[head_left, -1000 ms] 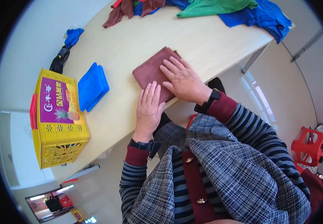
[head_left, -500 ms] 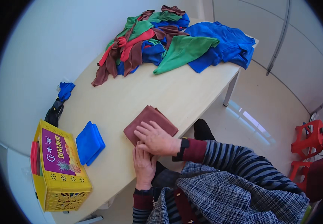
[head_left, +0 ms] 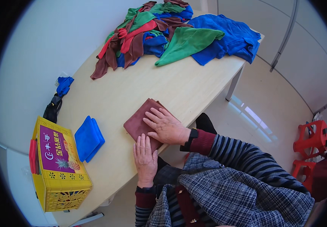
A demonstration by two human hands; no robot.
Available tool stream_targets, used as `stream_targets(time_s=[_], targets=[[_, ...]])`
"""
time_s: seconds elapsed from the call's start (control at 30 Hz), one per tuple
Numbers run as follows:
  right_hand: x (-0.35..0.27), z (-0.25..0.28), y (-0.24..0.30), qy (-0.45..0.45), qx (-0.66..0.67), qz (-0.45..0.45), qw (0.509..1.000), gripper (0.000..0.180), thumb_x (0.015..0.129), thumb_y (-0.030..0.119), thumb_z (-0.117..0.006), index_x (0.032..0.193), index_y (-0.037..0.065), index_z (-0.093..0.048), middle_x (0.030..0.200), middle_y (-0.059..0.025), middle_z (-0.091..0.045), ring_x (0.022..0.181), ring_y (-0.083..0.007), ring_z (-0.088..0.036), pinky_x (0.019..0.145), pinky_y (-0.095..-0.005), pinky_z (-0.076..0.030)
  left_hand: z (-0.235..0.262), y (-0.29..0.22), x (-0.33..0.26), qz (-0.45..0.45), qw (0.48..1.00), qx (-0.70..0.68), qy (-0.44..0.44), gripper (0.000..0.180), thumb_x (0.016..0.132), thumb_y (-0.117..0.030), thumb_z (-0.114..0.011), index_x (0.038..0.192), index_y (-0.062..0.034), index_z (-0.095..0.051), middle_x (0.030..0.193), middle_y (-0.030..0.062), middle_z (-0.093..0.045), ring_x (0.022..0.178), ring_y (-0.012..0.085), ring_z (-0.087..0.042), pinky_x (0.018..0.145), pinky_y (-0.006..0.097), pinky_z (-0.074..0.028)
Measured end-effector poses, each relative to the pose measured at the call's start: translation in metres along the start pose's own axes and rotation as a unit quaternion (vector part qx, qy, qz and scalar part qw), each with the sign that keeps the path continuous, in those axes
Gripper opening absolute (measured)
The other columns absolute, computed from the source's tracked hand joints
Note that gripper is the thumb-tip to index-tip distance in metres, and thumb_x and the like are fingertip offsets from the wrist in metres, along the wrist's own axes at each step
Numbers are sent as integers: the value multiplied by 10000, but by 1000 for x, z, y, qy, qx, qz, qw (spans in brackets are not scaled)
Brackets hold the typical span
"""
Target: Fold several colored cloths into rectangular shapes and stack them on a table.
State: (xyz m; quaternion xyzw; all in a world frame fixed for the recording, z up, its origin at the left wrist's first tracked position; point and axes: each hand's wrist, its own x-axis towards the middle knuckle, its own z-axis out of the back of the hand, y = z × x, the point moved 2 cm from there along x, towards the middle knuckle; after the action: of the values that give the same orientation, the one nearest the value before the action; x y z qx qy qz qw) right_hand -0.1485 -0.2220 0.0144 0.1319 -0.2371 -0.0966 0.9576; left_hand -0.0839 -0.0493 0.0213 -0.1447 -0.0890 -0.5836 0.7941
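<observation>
Head view: folded brown cloth [head_left: 136, 123] lies partly under the right hand [head_left: 171, 129] and left hand [head_left: 146, 163], both laid flat

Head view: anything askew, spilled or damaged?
Nothing looks spilled or damaged. Only oddity: at the table's far end, a blue cloth beside the jumbled cloth pile droops over the edge, whereas the brown cloth under the left hand and right hand lies folded.

1. Left hand [head_left: 146, 160]: palm down over the table's [head_left: 125, 94] near edge, fingers together.
2. Right hand [head_left: 167, 126]: palm down, fingers kinda fanned, wrist past that edge.
3. Right forearm [head_left: 243, 151] sits way more sideways than the left.
</observation>
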Motion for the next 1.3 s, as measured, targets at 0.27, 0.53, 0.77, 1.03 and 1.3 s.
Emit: stream_targets(time_s=[0.27,0.53,0.77,1.03,1.3], targets=[[-8,15,-7,-7,-2,-13,1000,576,988,421,-528,1421,41,-521,1523,-165,-445,1462,-323,-334,1211,-463,-219,4,0,-3,2,1000,-20,-10,655,900,-154,-654,1493,-22,-408,1559,155,-395,1449,340,-361,1201,476,-260],[-34,61,15,-49,95,5,994,361,897,225,-678,1184,10,-636,1210,-159,-638,1180,-324,-574,1007,-436,-449,12,4,-5,1,999,-28,-15,698,873,-199,-696,1486,-18,-415,1546,156,-409,1432,335,-382,1192,487,-275],[-26,61,10,-8,68,-19,998,320,895,226,-682,1116,-4,-654,1048,-141,-658,1022,-320,-609,918,-415,-484,17,0,-7,-7,1000,-23,-6,746,813,-237,-765,1452,-9,-456,1509,159,-444,1417,318,-398,1180,505,-291],[1,43,-6,-3,74,20,997,297,907,274,-655,1025,2,-657,1009,-154,-654,1019,-332,-601,910,-428,-479,24,-20,-13,-32,999,-6,-19,718,762,-191,-788,1391,16,-511,1432,188,-501,1314,349,-470,1158,498,-315],[35,4,-17,6,106,109,988,391,926,306,-616,1145,-15,-659,1119,-191,-658,1111,-357,-590,1007,-448,-437,12,-46,10,-69,997,-21,-41,623,807,-225,-738,1342,25,-541,1354,210,-532,1249,336,-493,1127,500,-340]])
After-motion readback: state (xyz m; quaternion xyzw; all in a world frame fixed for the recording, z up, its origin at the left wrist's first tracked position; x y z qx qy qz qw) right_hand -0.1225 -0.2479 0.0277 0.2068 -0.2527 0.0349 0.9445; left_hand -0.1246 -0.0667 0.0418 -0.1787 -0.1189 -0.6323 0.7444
